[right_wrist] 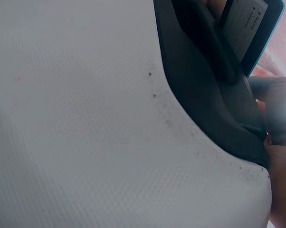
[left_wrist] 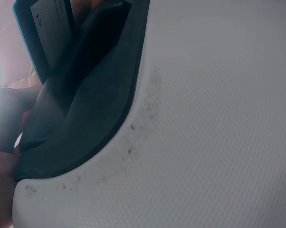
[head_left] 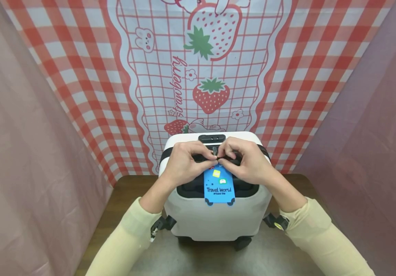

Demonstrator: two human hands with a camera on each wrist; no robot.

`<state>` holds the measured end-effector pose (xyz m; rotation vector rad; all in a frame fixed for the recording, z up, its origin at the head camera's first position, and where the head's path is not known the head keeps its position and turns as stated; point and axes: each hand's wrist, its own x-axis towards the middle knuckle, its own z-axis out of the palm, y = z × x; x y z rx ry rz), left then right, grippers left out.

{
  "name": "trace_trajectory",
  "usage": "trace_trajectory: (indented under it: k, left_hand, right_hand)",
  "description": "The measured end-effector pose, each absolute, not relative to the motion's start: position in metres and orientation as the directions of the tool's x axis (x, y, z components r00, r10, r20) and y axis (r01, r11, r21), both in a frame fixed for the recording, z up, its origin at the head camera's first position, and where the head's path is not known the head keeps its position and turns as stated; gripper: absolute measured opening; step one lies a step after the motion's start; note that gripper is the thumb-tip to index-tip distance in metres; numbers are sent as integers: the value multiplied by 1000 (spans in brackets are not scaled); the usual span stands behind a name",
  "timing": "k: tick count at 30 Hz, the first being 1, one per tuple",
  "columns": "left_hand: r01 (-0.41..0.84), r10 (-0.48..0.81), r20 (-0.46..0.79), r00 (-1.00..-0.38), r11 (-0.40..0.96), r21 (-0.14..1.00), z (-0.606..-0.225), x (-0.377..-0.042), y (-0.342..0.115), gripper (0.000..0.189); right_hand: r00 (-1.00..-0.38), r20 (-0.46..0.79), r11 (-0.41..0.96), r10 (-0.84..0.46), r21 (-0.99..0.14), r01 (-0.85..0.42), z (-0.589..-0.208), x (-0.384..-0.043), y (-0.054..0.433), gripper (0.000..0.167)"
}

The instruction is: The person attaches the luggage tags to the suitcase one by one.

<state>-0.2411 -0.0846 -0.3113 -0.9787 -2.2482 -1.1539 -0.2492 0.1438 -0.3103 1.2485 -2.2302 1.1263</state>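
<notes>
A blue luggage tag (head_left: 219,191) reading "Travel World" hangs over the black handle recess (head_left: 247,189) of a white suitcase (head_left: 215,220). Above the tag, a small grey strap (head_left: 215,150) rises between the two hands. My left hand (head_left: 188,163) pinches the strap from the left with thumb and forefinger. From the right, my right hand (head_left: 249,161) pinches it the same way, fingertips almost meeting. Both wrist views show the tag's underside, a white name and address card (right_wrist: 247,28). The fastening itself is hidden behind the fingertips.
The suitcase stands on a brown wooden table (head_left: 129,207), a black lock plate (head_left: 211,138) on its far edge and a wheel (head_left: 243,243) at its near side. A strawberry-print checked cloth (head_left: 211,96) hangs behind. Pink curtains (head_left: 36,153) flank both sides.
</notes>
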Motion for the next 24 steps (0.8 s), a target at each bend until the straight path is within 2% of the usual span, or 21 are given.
trace_trajectory:
  k: [8,24]
  left_hand:
    - [771,405,660,-633,406,490,-311,-242,-85,8]
    - [749,407,638,-653,468,468,-311,-239,-83,9]
  right_hand:
    - [-528,632,304,-567,-435,-847,-310,-251,145,37]
    - [-540,667,338,-513,-421,-842,-310,-247,146,38]
